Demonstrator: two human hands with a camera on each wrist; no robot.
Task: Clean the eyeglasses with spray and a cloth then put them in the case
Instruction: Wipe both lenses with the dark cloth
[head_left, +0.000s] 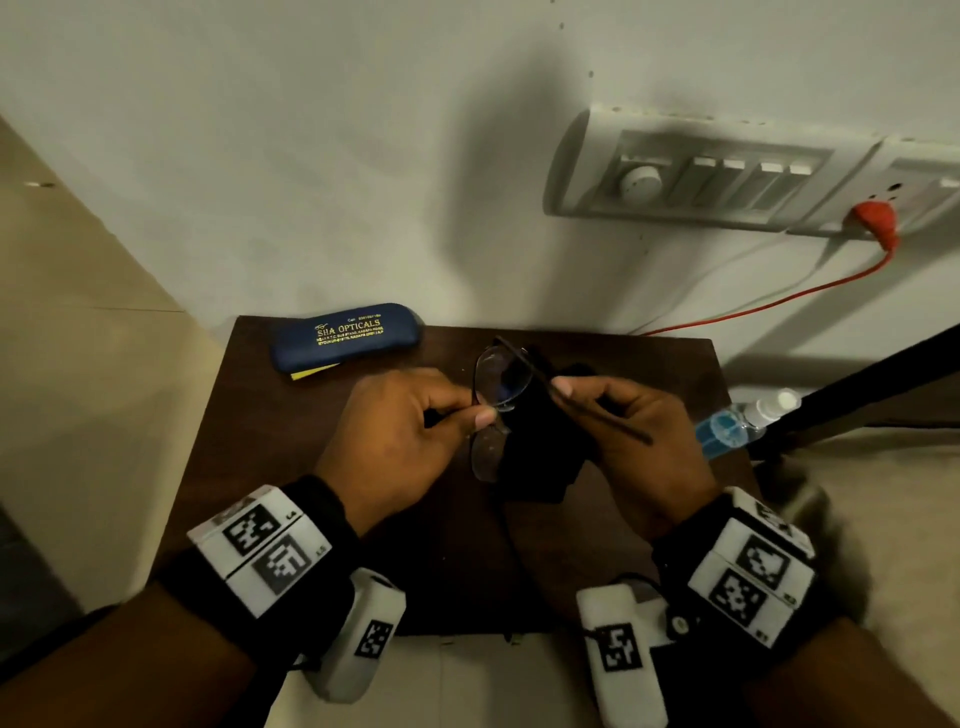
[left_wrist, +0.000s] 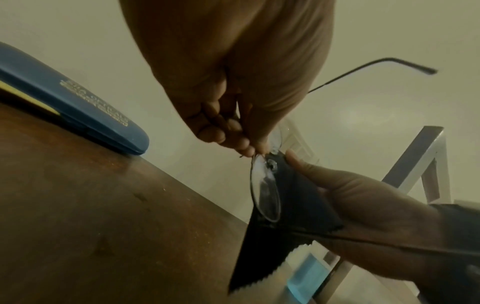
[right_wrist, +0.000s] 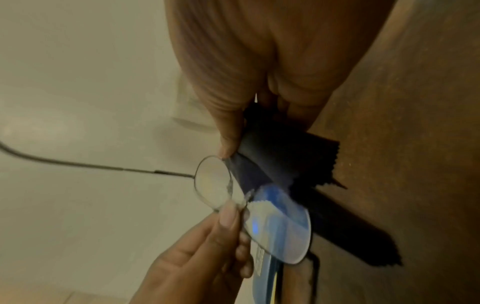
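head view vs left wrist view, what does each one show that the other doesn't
Only the head view shows the wall switchboard, the red plug and the gold lettering on the case readably.

Only the left wrist view shows the cloth's zigzag edge, the nose pads close up, and the left hand's fingertips pinching at the bridge.

Both show the eyeglasses held over the brown table, the right hand holding the black cloth, the closed blue case and the blue spray bottle.

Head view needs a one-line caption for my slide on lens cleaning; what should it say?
Left hand pinches the eyeglasses while right hand holds a black cloth to them, above a wooden table.
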